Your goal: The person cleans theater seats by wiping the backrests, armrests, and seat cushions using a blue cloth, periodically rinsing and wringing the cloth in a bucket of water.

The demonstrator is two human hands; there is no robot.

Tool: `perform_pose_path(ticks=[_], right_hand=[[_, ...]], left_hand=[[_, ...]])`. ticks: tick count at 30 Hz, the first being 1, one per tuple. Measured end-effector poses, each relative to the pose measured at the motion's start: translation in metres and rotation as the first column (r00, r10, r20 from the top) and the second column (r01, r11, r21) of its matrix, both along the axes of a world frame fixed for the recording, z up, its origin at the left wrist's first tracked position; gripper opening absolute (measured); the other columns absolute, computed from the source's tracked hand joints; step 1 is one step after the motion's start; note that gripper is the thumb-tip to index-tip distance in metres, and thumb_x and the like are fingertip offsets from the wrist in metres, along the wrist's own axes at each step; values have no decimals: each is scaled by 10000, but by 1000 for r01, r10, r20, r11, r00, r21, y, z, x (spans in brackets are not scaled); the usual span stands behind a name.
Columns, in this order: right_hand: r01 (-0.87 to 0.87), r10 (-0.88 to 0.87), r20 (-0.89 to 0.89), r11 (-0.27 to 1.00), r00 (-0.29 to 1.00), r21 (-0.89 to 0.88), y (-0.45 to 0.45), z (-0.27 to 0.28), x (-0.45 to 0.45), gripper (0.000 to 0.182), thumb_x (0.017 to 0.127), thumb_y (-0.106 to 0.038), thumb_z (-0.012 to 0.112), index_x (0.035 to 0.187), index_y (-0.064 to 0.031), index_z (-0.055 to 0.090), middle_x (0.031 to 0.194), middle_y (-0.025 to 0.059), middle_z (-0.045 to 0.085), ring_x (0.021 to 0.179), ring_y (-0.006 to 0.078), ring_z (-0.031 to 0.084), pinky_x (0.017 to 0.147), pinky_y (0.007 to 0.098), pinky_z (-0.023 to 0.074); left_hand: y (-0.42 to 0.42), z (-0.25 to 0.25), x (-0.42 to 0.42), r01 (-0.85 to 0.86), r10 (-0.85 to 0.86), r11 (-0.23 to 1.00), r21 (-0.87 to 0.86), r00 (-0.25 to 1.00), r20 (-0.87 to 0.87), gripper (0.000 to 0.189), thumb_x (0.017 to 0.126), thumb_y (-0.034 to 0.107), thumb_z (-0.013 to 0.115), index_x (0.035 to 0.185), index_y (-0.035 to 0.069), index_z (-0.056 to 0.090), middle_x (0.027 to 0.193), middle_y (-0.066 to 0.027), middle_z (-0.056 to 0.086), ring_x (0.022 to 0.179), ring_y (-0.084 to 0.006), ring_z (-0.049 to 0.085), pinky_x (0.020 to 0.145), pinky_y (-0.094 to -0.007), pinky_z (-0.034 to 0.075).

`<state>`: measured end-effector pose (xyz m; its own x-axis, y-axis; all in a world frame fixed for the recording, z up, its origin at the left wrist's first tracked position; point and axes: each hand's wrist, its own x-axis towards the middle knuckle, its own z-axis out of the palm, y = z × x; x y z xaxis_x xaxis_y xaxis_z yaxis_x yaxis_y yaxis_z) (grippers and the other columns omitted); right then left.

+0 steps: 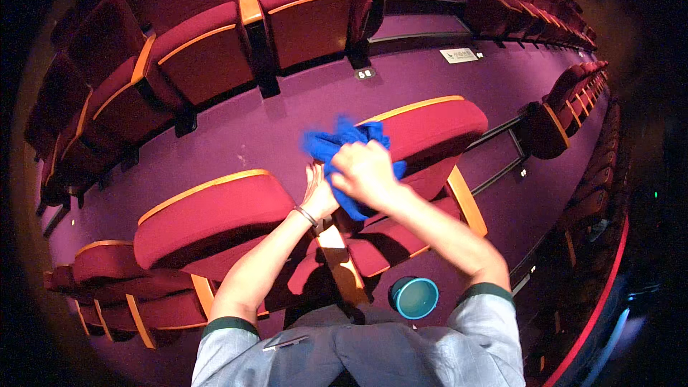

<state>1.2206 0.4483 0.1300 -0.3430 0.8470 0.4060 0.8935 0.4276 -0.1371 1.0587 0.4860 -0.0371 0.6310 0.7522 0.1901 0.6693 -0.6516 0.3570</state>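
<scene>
My right hand [365, 169] is closed around a bunched blue cloth [349, 201], whose upper folds are blurred. The cloth lies against the left edge of a red upholstered seat back [430, 126] with a wooden trim along its top. My left hand [321, 193], a dark band at its wrist, is just left of the cloth with its fingers stretched out. The cloth partly hides its inner side, and what its palm rests on is not visible. Another red seat back [220, 209] stands to the left. Below my hands a wooden armrest [343, 264] runs between two seats.
A light-blue bucket [415, 299], apparently holding liquid, stands on the purple carpet [231, 140] at my right. Beyond the carpeted aisle is a row of folded red seats [309, 24] with wooden armrests. Carpeted steps [497, 158] are at the right, with more seats [575, 97] past them.
</scene>
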Motion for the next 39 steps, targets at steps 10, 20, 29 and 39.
perform_pose_path(ticks=[10, 20, 29, 39], right_hand=[[40, -37, 116, 999, 993, -26, 15, -7, 31, 225, 685, -293, 711, 757, -97, 627, 746, 108, 644, 721, 299, 649, 629, 465, 491], [147, -153, -34, 980, 988, -137, 23, 2, 2, 186, 692, -299, 658, 723, -118, 693, 775, 130, 694, 736, 321, 682, 673, 462, 529], [817, -808, -133, 576, 574, 28, 32, -31, 276, 331, 857, -403, 653, 1080, -165, 708, 953, 138, 720, 903, 345, 695, 779, 477, 537], [935, -918, -351, 276, 186, -224, 22, -61, 261, 398, 876, -538, 636, 1101, -211, 666, 933, 176, 708, 857, 401, 670, 727, 496, 506]], left_hand=[[-19, 55, 14, -47, 150, 963, -266, 912, 381, 1119, 632, 266, 837, 1491, 49, 153, 1521, -223, 198, 1432, -434, 206, 1136, -664, 147], [-12, 35, 22, 100, 124, 899, -425, 875, 468, 1031, 673, 301, 808, 1479, 61, 213, 1525, -228, 183, 1431, -419, 185, 1148, -625, 166], [-21, 59, 31, 1, 96, 977, -212, 889, 449, 1080, 590, 146, 776, 1480, 22, 178, 1477, -235, 257, 1404, -403, 241, 1190, -467, 207], [-20, 57, 11, -26, 94, 987, -159, 893, 441, 1198, 565, 213, 863, 1494, 20, 131, 1505, -257, 191, 1425, -425, 198, 1193, -495, 162]])
